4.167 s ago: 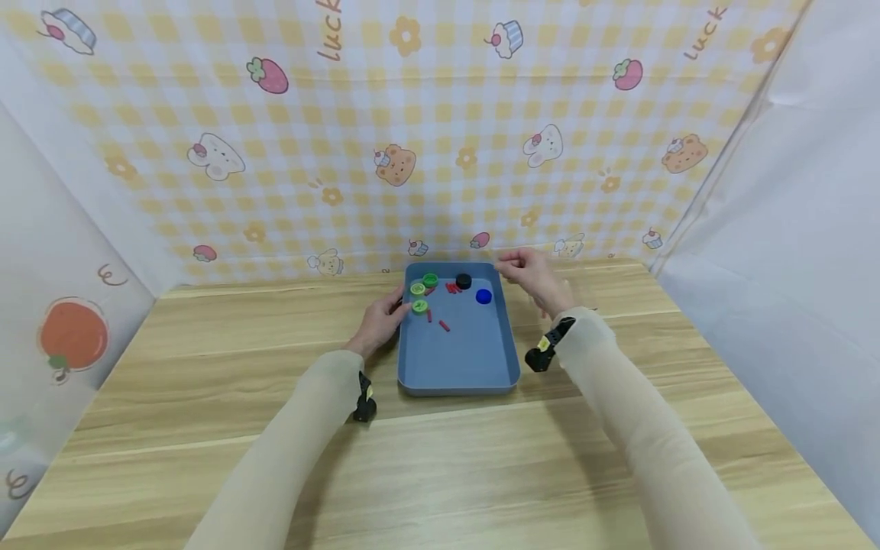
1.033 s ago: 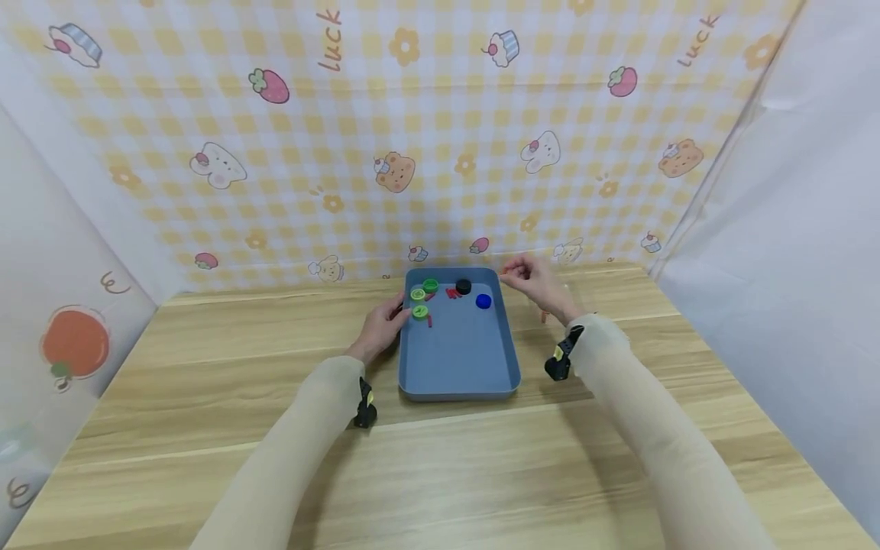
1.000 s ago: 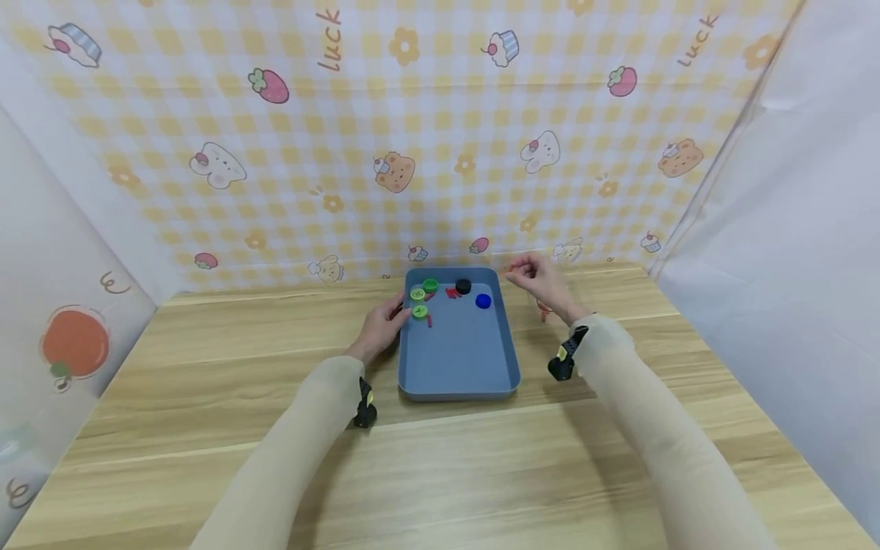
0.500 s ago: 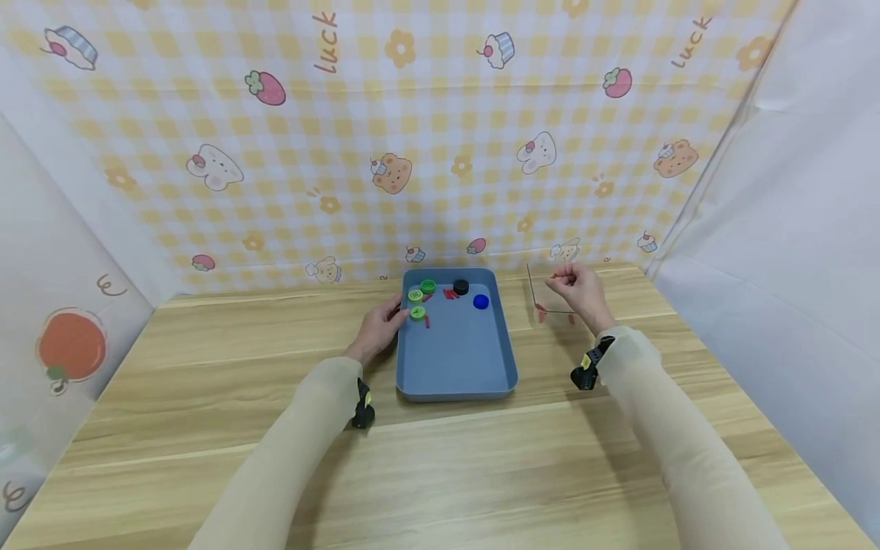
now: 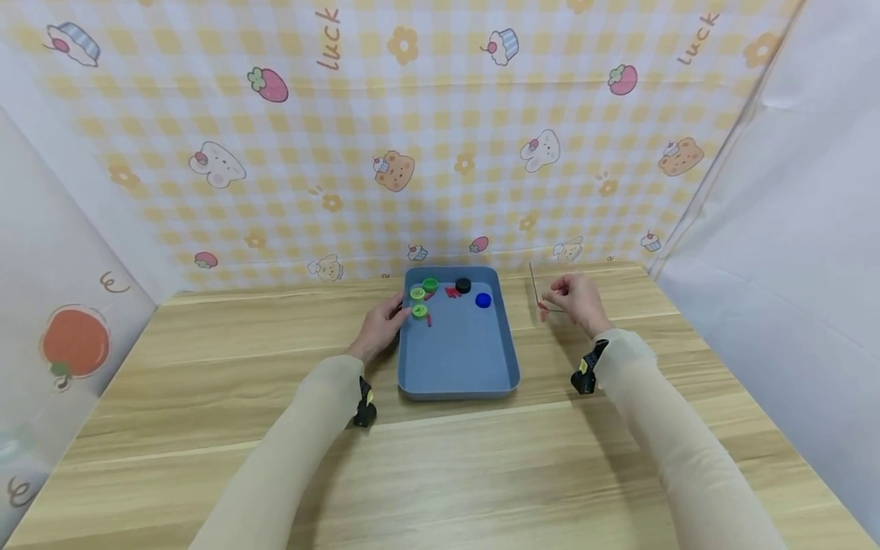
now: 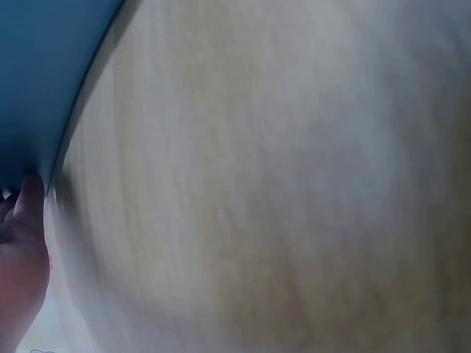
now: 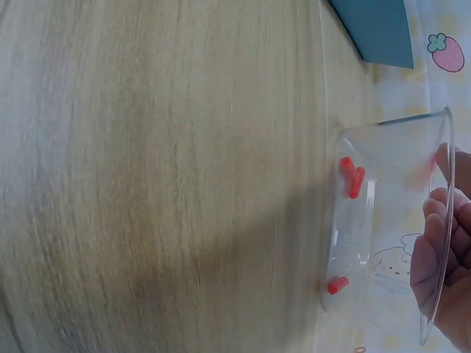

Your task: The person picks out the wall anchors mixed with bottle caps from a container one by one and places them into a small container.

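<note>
The left hand (image 5: 376, 330) lies against the tray (image 5: 457, 359), likely to steady it; whether its fingers grip cannot be told. The right hand (image 5: 580, 302) is at the mouth of the clear box (image 7: 383, 220), probably kept near for short transfers, thumb and fingers parted as if releasing; red pieces (image 7: 354, 184) lie inside. Since the earliest view, one of the tray's red sticks (image 5: 429, 321) has gone.
</note>
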{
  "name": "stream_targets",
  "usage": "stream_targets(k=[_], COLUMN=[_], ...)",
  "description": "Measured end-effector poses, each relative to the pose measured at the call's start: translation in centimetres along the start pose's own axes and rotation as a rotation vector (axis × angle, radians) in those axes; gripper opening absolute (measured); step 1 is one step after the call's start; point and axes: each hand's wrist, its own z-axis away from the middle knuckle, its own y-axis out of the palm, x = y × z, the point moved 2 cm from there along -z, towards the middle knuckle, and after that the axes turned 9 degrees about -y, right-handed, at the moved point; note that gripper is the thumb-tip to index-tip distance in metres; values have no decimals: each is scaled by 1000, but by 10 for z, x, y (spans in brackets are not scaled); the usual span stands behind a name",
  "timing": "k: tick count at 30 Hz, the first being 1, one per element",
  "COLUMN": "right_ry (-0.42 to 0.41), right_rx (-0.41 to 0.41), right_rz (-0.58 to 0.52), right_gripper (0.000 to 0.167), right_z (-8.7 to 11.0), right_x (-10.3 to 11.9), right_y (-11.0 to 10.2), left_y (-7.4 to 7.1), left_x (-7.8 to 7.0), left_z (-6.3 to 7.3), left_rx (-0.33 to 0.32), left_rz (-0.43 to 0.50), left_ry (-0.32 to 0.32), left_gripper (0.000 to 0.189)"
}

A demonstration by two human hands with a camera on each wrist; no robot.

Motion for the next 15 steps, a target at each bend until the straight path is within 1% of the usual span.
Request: stream_targets(k=[2, 4, 7, 9, 11, 13, 15], right_ry=[1, 24, 50, 61, 51, 39, 22], right_rx=[9, 20, 12, -8, -37, -51, -51], right_rz=[-1, -17, -42, -50, -55, -108, -186], right_gripper=[21, 24, 29, 30, 30, 30, 31], right_z=[-1, -1, -4, -8, -14, -20, -26], right_x=[0, 3, 12, 22, 36, 51, 66], right_y=[0, -1, -2, -2, 0, 6, 16], left_y=[0, 0, -1, -1, -1, -1, 0], left_x=[0, -1, -1, -1, -1, -1, -1], left_z=[0, 0, 1, 1, 1, 1, 1], left_rx=[0, -2, -3, -2, 0, 0, 0], left_rz=[-2, 3, 4, 5, 2, 6, 9], left_ry=[0, -5, -5, -7, -4, -4, -4], left_gripper=[52, 52, 52, 52, 52, 52, 52])
